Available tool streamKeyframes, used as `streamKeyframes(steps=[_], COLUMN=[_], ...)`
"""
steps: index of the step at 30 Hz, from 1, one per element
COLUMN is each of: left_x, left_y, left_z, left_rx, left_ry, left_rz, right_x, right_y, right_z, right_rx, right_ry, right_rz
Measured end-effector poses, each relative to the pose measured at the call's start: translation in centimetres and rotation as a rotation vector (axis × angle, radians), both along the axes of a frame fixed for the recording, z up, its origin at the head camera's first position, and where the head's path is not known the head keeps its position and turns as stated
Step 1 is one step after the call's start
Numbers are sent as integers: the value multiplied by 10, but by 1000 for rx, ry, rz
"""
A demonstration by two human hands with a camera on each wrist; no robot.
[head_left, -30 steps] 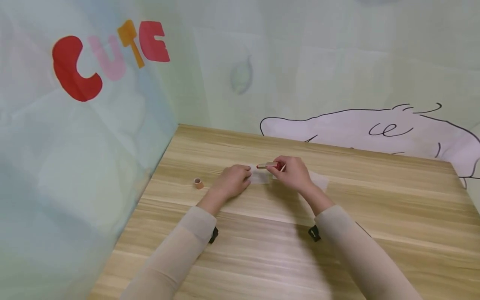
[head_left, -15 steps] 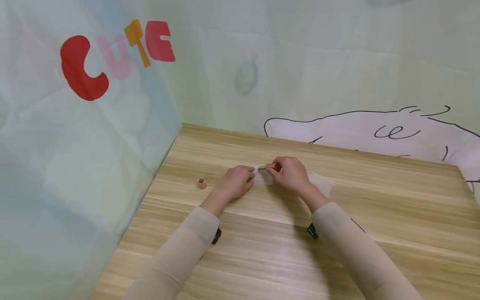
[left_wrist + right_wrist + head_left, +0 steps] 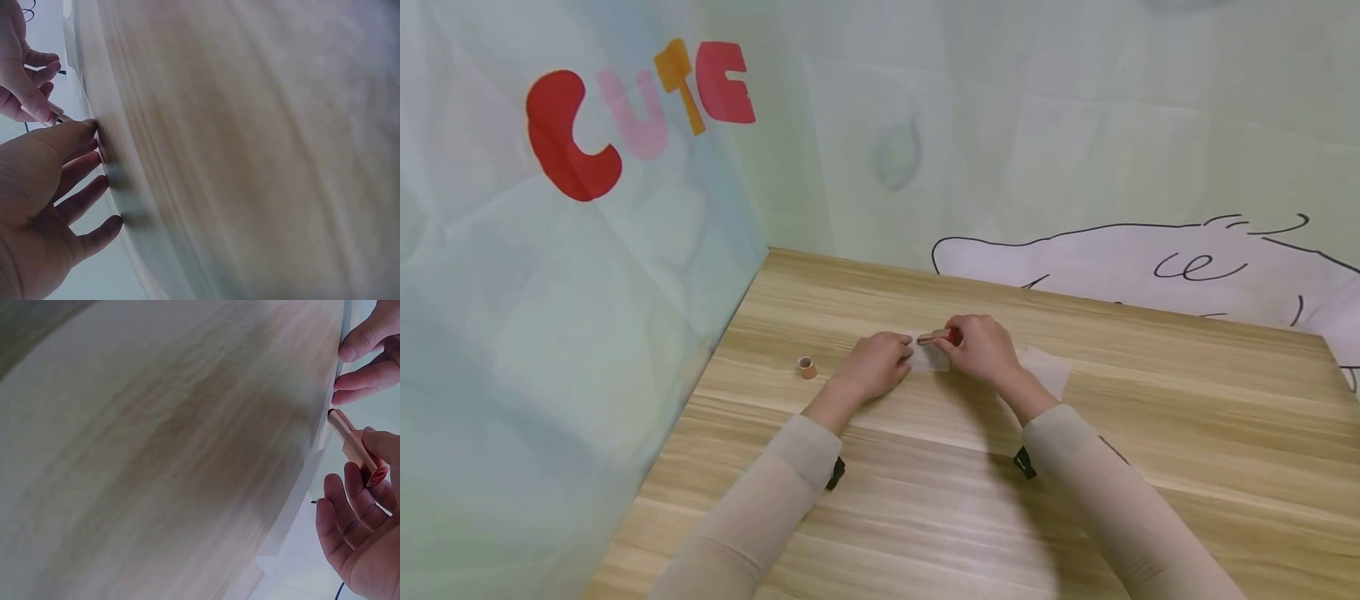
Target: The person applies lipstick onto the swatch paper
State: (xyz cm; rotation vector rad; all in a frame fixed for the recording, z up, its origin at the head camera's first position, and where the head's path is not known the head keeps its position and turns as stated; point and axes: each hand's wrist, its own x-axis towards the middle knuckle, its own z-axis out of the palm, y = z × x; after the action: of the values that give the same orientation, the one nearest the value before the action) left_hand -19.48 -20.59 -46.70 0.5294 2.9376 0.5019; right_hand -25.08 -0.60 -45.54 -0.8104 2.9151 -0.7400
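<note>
My right hand point(image 3: 988, 350) pinches a lipstick point(image 3: 936, 336) between thumb and fingers. It has a slim gold tube and a red end, and its dark red tip points left, right at a small white sheet of paper point(image 3: 932, 360). In the right wrist view the lipstick point(image 3: 356, 450) slants with its tip close to the tabletop. The fingertips of my left hand point(image 3: 874, 364) rest on the left part of that sheet, fingers spread and slightly bent, as the left wrist view shows. Left of this hand stands a small open-topped copper-coloured cap point(image 3: 807, 367).
Another white sheet point(image 3: 1051, 372) lies partly under the right wrist. The wood-grain table point(image 3: 910, 508) meets a printed cloth wall point(image 3: 850, 167) at the back and left. Black wrist-camera parts point(image 3: 1025, 462) hang below both sleeves.
The lipstick tip has come down from above the sheet to its surface. The left hand stays on the paper. The whole head view has shifted slightly.
</note>
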Motion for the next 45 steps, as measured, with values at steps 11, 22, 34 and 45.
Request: streamKeyframes(steps=[11,22,34,45], left_x=[-2,-2,-2,-8], left_y=[2,3,0,12], left_z=[2,2,-1,1], left_rx=[30,43,33,28], left_ry=[14,9,28,107], left_rz=[3,8,-6,-58], right_x=[5,12,12,14], right_y=[8,13,40,90], right_z=[4,3,9,16], right_rx=[33,28,-166,-224], right_ry=[-29,-41,-68,-70], right_rz=[33,80,-2,-93])
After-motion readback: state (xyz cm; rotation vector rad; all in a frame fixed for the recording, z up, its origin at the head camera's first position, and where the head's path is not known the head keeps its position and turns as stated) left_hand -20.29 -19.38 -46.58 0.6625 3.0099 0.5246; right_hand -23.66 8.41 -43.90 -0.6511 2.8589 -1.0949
